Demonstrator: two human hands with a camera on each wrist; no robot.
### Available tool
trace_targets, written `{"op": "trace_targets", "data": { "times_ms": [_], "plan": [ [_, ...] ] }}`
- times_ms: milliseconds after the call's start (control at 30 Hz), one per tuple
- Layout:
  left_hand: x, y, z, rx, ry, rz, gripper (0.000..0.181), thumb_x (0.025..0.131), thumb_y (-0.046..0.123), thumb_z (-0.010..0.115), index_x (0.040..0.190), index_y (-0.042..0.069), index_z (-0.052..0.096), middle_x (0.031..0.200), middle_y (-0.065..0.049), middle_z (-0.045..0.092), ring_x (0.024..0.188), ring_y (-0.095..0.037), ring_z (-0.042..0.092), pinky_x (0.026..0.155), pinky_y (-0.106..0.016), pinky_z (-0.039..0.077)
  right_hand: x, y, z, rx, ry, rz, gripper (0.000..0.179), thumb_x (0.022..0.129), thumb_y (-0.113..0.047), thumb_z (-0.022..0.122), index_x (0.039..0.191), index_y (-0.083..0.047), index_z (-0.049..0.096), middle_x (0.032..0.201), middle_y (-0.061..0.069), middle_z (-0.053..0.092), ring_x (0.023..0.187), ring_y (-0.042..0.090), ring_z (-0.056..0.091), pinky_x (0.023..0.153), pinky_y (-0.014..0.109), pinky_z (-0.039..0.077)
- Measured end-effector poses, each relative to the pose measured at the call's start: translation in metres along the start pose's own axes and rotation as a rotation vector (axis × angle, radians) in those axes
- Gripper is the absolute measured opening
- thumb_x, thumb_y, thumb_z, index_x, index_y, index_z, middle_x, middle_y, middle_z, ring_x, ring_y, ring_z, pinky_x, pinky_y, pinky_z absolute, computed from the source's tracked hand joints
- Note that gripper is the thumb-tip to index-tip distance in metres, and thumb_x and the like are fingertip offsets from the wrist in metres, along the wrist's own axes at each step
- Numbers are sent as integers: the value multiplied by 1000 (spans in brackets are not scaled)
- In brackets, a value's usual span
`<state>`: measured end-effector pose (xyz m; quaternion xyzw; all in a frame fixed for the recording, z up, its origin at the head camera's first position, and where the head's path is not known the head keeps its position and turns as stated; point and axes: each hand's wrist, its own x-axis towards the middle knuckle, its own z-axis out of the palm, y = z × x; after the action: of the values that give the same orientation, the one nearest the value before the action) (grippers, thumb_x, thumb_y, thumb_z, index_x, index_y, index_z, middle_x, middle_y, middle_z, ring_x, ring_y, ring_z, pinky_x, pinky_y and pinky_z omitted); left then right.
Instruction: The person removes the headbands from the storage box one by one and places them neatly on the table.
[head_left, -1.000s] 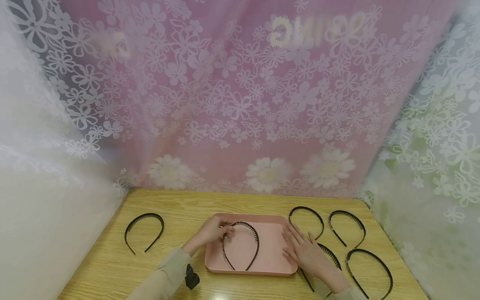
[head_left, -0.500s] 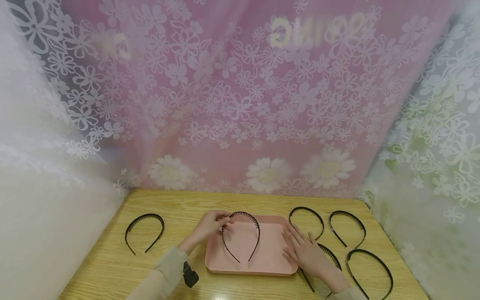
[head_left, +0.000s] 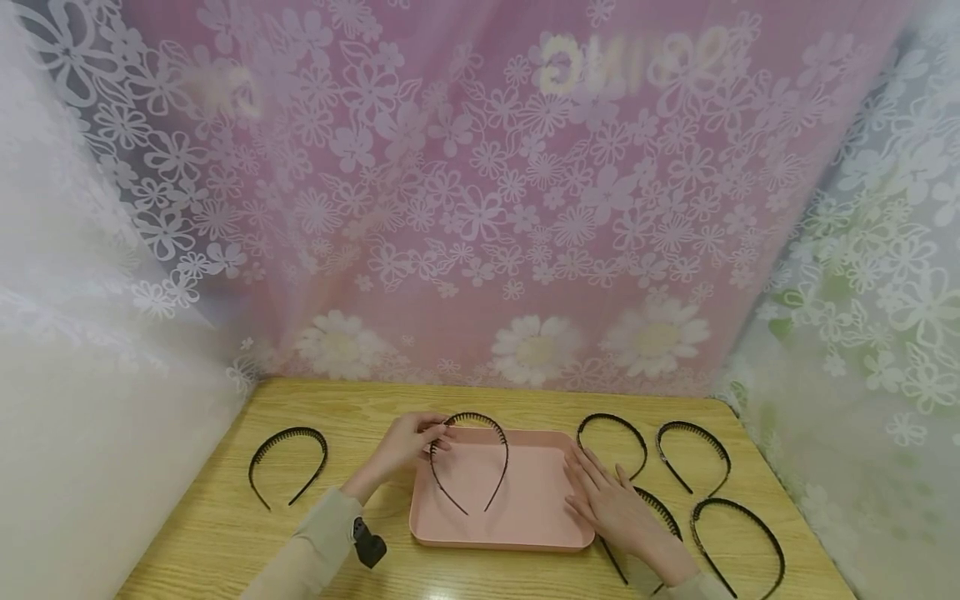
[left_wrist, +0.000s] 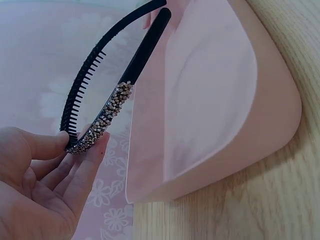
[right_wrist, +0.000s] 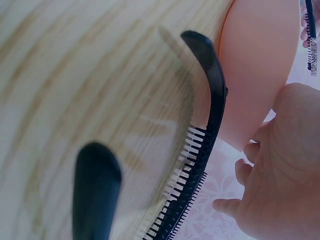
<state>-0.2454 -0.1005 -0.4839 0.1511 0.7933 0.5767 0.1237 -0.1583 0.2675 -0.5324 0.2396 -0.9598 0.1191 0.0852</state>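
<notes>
My left hand (head_left: 399,450) pinches a black toothed headband (head_left: 507,460) between thumb and fingers. The band is above the left part of a pink tray (head_left: 525,504), its two ends pointing toward me. In the left wrist view, sparkling stones (left_wrist: 106,115) cover part of the headband's outer face, and comb teeth line its inside. My right hand (head_left: 618,512) rests with extended fingers on the tray's right rim. Beneath that forearm lies another headband (head_left: 660,504), partly hidden; its teeth show close up in the right wrist view.
One headband (head_left: 288,432) lies on the wooden table (head_left: 225,542) left of the tray. Several more lie to the right, including a back one (head_left: 693,427) and a front one (head_left: 772,533). A flowered curtain (head_left: 480,208) hangs behind the table and along its sides.
My left hand has lifted the headband from low in the tray and carried it back and slightly left. The right hand stays on the tray's rim.
</notes>
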Motion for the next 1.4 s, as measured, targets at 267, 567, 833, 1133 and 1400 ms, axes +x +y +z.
{"op": "trace_targets", "data": {
  "times_ms": [267,567,833,1133,1400],
  "plan": [
    [-3,-1,-18,-16,44,-7,38,106,13,53,140,-5,55,118,-18,72,101,-30,72,75,-43,62,1,-1,-1,-4,-2,2,61,102,-33,61,153,-3,45,160,19,37,146,40,35,106,74,30],
    [-11,0,-41,-24,79,-35,40,107,13,52,141,-6,53,122,-21,69,108,-39,69,81,-49,60,0,4,4,-30,-14,16,62,102,-37,58,154,-7,43,162,15,35,147,37,33,109,72,30],
    [-19,-3,-63,-5,96,-46,43,108,16,49,144,-8,49,127,-24,66,110,-39,68,79,-45,61,1,-1,-1,-18,-11,11,62,102,-34,61,153,-3,44,160,19,38,145,41,35,108,73,31],
    [-28,-9,-85,-15,126,-66,46,109,14,47,148,-10,42,133,-27,62,110,-37,67,81,-47,60,0,-2,-3,-13,4,-14,62,101,-33,61,153,-3,44,158,20,39,147,38,34,105,74,32],
    [-34,-19,-99,15,166,-79,47,109,12,47,149,-12,38,133,-28,61,111,-40,66,82,-51,59,2,-3,-6,-20,-69,41,62,103,-36,57,154,-4,42,162,17,34,149,38,30,111,72,28]
  ]
}}
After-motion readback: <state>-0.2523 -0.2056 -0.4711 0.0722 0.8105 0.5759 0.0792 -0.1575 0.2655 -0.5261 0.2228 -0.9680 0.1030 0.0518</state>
